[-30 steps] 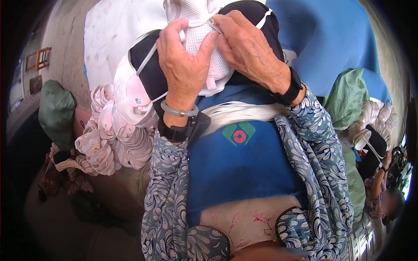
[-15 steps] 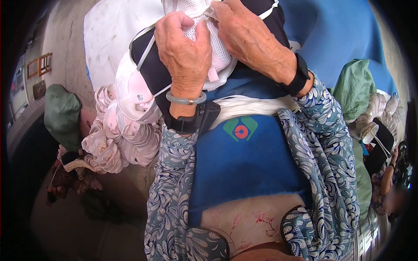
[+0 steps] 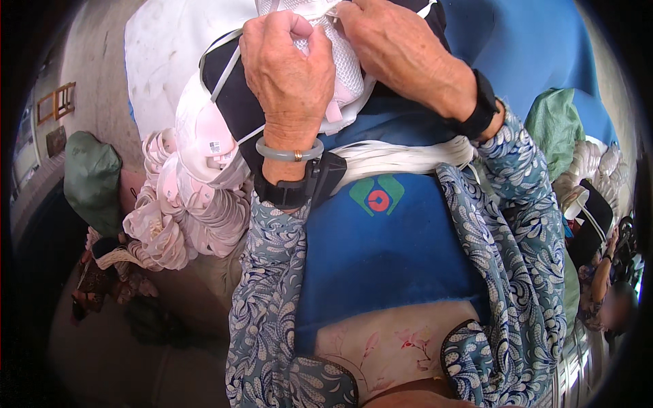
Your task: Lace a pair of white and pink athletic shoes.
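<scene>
A white mesh shoe upper with pink parts lies over dark cloth in front of me at the top of the view. My left hand is closed at its near-left edge, fingers curled and thumb raised, gripping the upper. With fingertips pinched together, my right hand holds a white shoelace near the upper's eyelets. The fingertips of both hands are partly hidden at the top edge. A loose length of white lace runs down left of my left hand. Across my lap lies a bundle of white laces.
Stacked pale pink shoe uppers sit to the left, beside a green sack. At right are another green sack and more pale uppers. Another person's arm shows at the far right. A wooden frame stands far left.
My right hand and wrist have shifted slightly to the right, its fingertips still by the eyelets. My left hand stays nearly in place at the upper.
</scene>
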The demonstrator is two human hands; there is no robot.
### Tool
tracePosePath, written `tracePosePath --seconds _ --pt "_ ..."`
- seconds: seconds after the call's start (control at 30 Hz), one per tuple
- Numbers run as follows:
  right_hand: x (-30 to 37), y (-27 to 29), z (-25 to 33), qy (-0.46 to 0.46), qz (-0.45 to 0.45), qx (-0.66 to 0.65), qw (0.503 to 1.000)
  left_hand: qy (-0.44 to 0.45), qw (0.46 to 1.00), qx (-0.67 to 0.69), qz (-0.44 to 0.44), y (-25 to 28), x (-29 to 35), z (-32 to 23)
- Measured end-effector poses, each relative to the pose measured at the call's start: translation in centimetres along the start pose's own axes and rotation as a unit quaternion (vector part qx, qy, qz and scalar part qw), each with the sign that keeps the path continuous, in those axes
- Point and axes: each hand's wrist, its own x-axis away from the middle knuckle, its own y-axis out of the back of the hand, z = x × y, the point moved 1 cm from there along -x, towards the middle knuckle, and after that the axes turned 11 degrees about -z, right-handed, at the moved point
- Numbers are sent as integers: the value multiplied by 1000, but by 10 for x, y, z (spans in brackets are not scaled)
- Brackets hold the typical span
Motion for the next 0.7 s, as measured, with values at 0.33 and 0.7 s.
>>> tracePosePath --seconds 0.33,0.7 --pt "0 4 -4 -10 -24 -145 989 -44 998 43 -34 -1 11 -1" --pt "-8 14 -4 -69 -26 -264 962 -39 998 45 -16 6 12 -6"
